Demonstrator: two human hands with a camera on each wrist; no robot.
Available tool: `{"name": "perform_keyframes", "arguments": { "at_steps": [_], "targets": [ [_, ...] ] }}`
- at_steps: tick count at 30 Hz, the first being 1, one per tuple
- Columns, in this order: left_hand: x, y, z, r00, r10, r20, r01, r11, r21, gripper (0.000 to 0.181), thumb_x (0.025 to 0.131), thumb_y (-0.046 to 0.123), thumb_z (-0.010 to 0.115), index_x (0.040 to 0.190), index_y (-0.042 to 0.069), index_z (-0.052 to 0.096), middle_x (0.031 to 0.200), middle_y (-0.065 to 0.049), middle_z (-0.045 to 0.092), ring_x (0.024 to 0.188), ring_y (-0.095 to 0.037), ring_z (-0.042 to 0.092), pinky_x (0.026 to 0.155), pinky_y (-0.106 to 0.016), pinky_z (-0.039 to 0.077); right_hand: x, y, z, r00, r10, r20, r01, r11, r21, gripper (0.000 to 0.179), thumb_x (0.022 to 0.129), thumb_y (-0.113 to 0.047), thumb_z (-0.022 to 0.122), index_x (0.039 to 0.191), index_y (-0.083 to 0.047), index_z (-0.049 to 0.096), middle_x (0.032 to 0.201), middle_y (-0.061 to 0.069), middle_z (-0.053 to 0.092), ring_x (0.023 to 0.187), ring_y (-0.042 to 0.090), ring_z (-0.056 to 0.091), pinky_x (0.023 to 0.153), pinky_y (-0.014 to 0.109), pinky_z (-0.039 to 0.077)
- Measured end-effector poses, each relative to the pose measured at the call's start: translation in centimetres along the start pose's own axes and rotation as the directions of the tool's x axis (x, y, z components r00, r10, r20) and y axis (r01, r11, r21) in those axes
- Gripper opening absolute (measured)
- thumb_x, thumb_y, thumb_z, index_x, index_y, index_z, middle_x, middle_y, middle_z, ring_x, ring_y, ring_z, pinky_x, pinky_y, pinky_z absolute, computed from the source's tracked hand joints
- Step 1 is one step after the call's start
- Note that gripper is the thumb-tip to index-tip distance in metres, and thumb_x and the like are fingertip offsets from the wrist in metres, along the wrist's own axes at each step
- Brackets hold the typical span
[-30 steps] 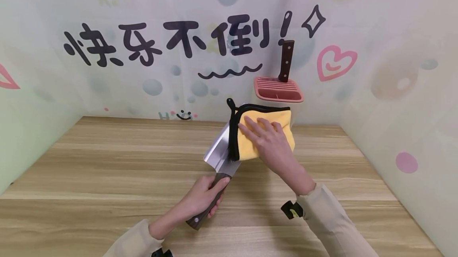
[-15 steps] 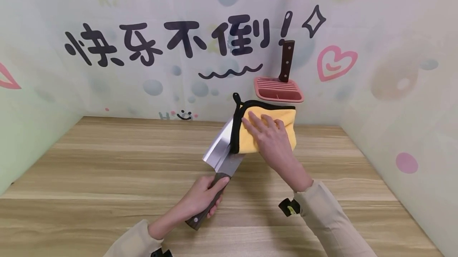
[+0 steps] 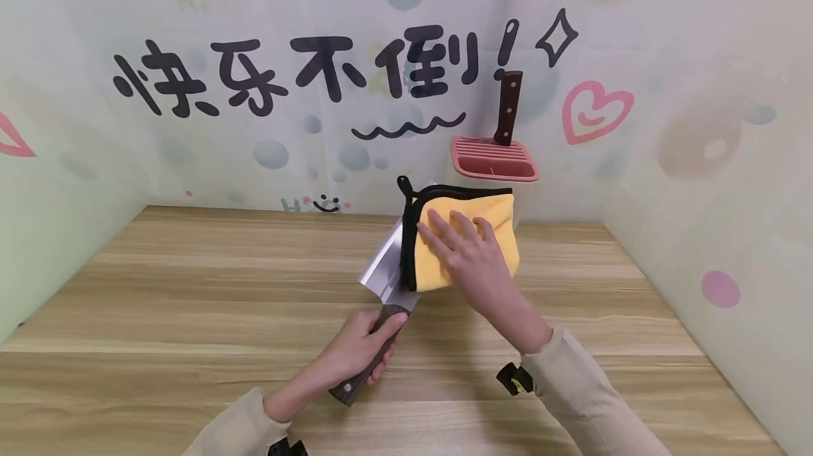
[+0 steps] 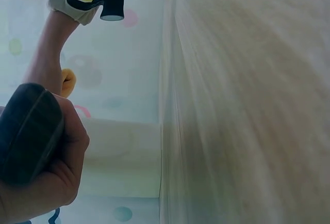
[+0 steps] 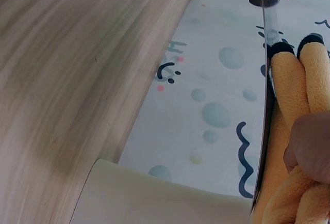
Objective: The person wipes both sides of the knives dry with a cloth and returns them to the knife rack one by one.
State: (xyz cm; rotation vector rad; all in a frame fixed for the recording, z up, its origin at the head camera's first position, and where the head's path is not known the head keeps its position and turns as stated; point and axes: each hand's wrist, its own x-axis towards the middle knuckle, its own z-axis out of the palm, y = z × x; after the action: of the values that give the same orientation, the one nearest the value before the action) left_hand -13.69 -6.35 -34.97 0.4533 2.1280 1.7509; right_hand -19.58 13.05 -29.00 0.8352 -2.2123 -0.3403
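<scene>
My left hand (image 3: 362,346) grips the dark wooden handle (image 3: 356,385) of a cleaver, its broad steel blade (image 3: 384,265) slanting up and away over the table. Folded against the blade is a yellow cleaning cloth (image 3: 470,244) with black edging and a hanging loop; it covers most of the steel. My right hand (image 3: 479,265) holds this cloth, fingers spread over its front, thumb hidden in the head view. In the right wrist view the blade is edge-on beside the bunched cloth (image 5: 289,90), with the right hand (image 5: 312,146) tucked into its folds.
Behind the cloth stands a knife block with a pink slotted top (image 3: 495,168) and a pale body (image 4: 124,157); a brown-handled knife (image 3: 508,110) is upright in it. A wood-grain table (image 3: 190,301) lies below. Printed walls (image 3: 254,145) enclose its back and sides.
The cloth and right hand went up and right along the blade, then came back down and left toward the handle. The left hand and cleaver have stayed nearly still.
</scene>
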Motion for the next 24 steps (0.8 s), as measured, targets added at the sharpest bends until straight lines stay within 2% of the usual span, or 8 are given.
{"name": "perform_keyframes", "arguments": {
  "at_steps": [10, 16, 24],
  "targets": [
    [0.1, 0.3, -0.2, 0.999, 0.035, 0.017, -0.036, 0.996, 0.078, 0.031, 0.087, 0.028, 0.056, 0.075, 0.002, 0.046, 0.048, 0.0, 0.046, 0.034, -0.006, 0.042, 0.033, -0.019, 0.036, 0.0, -1.3, -0.5, 0.994, -0.094, -0.064, 0.094, 0.996, -0.003, 0.054, 0.075, -0.007, 0.068, 0.125, -0.019, 0.052, 0.129, 0.003, 0.049, 0.112, 0.027, 0.046, 0.087, 0.044, 0.04],
    [0.0, 0.2, -0.2, 0.999, 0.046, 0.011, -0.047, 0.992, 0.121, 0.026, 0.087, 0.021, 0.057, 0.074, 0.003, 0.045, 0.045, 0.001, 0.045, 0.033, -0.005, 0.041, 0.032, -0.019, 0.035, -0.1, -1.5, -0.4, 0.987, -0.143, -0.075, 0.144, 0.989, 0.01, 0.056, 0.075, -0.007, 0.067, 0.126, -0.02, 0.051, 0.129, 0.002, 0.049, 0.114, 0.026, 0.045, 0.089, 0.044, 0.038],
    [0.2, -0.1, -0.2, 0.996, 0.08, 0.047, -0.086, 0.982, 0.167, 0.024, 0.088, 0.02, 0.055, 0.074, 0.003, 0.047, 0.045, 0.001, 0.046, 0.032, -0.006, 0.041, 0.031, -0.021, 0.038, 0.0, -1.5, -0.2, 0.963, -0.236, -0.127, 0.242, 0.97, 0.036, 0.049, 0.079, -0.007, 0.063, 0.125, -0.019, 0.052, 0.129, 0.003, 0.049, 0.112, 0.026, 0.047, 0.09, 0.044, 0.039]
  ]
}}
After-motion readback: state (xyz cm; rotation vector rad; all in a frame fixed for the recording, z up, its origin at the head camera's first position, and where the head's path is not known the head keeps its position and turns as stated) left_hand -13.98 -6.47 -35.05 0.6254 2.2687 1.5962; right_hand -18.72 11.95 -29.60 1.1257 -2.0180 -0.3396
